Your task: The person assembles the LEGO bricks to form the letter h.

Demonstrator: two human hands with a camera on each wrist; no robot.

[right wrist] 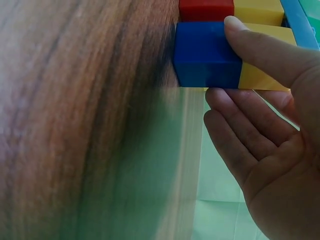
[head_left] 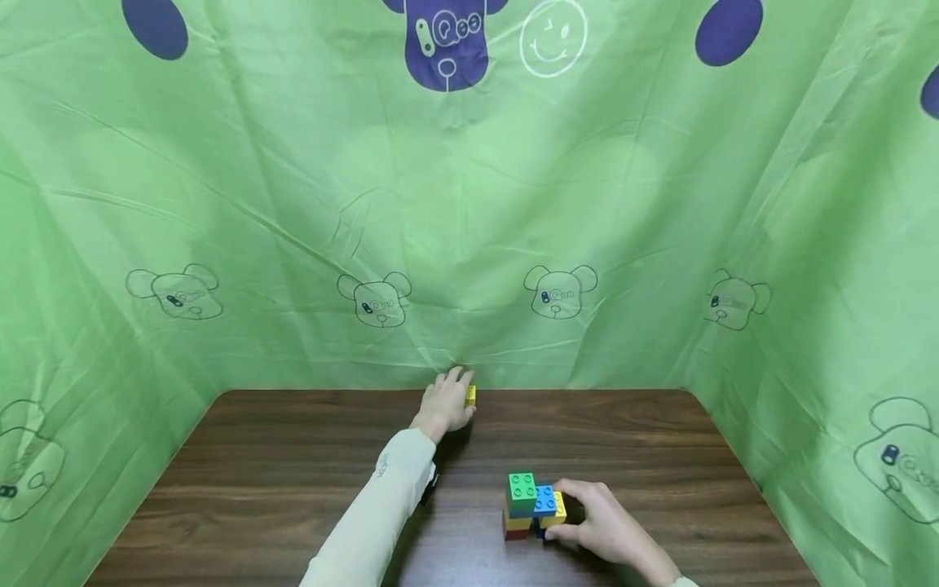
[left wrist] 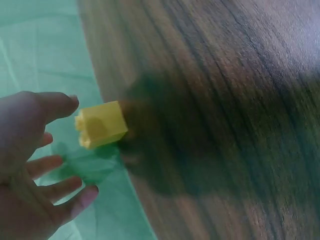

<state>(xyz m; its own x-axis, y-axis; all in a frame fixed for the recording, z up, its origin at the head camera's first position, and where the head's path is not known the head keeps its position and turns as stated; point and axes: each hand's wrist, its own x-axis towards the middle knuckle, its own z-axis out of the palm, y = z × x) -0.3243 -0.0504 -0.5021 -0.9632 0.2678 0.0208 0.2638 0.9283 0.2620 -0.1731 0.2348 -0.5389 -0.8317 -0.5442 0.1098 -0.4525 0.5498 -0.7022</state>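
At the table's back edge, my left hand [head_left: 446, 401] is beside a yellow toy brick [left wrist: 103, 125]. In the left wrist view its thumb and fingers are spread, with a gap below the brick; whether the thumb tip touches is unclear. Near the front, my right hand [head_left: 603, 520] grips the right side of a built block structure [head_left: 521, 499]. Its thumb lies across the dark blue brick [right wrist: 207, 55] and the yellow brick [right wrist: 267, 67] joined to it, the fingers behind. That structure also has a green brick on top, a lighter blue one bridging, and a red one low on the left.
The dark wooden table [head_left: 623, 440] has green fabric walls [head_left: 469, 204] at its back and sides. The fabric meets the back table edge close to the left hand. The left forearm [head_left: 374, 505] stretches across the table's middle, left of the structure.
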